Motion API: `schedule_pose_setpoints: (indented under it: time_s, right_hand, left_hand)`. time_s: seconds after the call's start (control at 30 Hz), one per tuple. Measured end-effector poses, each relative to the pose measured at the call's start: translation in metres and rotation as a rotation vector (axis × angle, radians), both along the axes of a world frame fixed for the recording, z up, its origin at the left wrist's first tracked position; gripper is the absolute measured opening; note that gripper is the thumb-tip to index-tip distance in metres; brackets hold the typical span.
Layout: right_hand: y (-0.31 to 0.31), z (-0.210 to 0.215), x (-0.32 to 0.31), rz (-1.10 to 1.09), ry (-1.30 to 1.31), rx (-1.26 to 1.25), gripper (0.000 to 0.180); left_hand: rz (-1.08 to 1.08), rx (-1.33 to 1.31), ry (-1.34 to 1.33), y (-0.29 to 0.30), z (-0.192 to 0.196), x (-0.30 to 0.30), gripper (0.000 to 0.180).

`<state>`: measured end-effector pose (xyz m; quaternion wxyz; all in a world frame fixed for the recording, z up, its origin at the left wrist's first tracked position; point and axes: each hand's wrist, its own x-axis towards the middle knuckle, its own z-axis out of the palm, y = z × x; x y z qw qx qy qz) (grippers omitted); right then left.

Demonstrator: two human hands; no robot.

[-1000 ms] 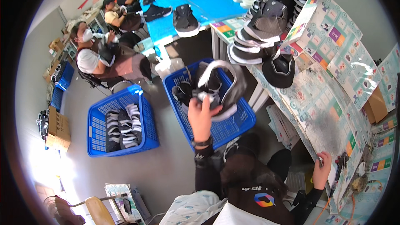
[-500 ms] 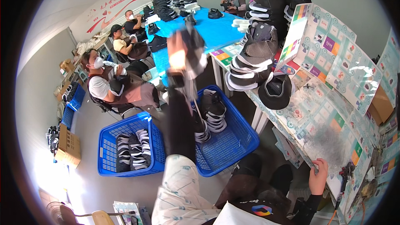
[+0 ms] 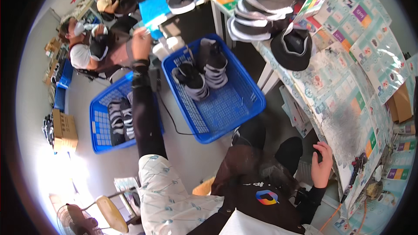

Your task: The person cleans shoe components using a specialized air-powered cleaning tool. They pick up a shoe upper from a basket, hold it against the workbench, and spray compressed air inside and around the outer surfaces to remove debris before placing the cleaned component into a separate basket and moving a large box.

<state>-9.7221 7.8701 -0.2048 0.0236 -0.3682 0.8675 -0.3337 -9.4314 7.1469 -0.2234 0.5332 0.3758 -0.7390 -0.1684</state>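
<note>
Plastic, blue and pierced with rows of small holes, forms the deep rectangular basket [image 3: 226, 109] on the smooth grey floor. In its far left part stand two stacks of black fabric shoes with pale, curved soles [image 3: 213, 66], side by side; their dark uppers look matte and soft, and the sole edges repeat as light bands. Left of it, a second blue lattice basket [image 3: 101, 135] holds rows of banded black-and-white pieces, partly hidden by the person's black-sleeved left forearm [image 3: 147, 119].

The left hand [image 3: 142, 44] is raised to the left of the first basket's far end, blurred; I cannot tell whether its fingers are closed or hold anything. The right hand [image 3: 322, 164] is beside the near edge of the paper-covered worktable [image 3: 320, 104], its fingers bent and the thumb apart from them; whether the dark patch between is a held thing, I cannot tell.

Patterned sheets give the worktable a glossy, creased skin with a sooty smudge. At its far end rise a stack of grey-black shoes with ribbed white soles [image 3: 261, 17] and a rounded black shoe with a grey-edged opening [image 3: 291, 54].
</note>
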Motion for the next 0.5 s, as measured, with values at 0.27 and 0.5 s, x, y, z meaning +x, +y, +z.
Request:
schedule_pose_setpoints:
  time_s: [0.27, 0.5]
  right_hand:
    - [-0.049, -0.043, 0.021, 0.173, -0.122, 0.081, 0.023]
    - [-0.066, -0.052, 0.014, 0.164, -0.168, 0.115, 0.023]
  left_hand:
    - [0.064, 0.966, -0.691, 0.104, -0.379, 0.016, 0.028]
    - [0.341, 0.772, -0.629, 0.037, -0.409, -0.023, 0.050]
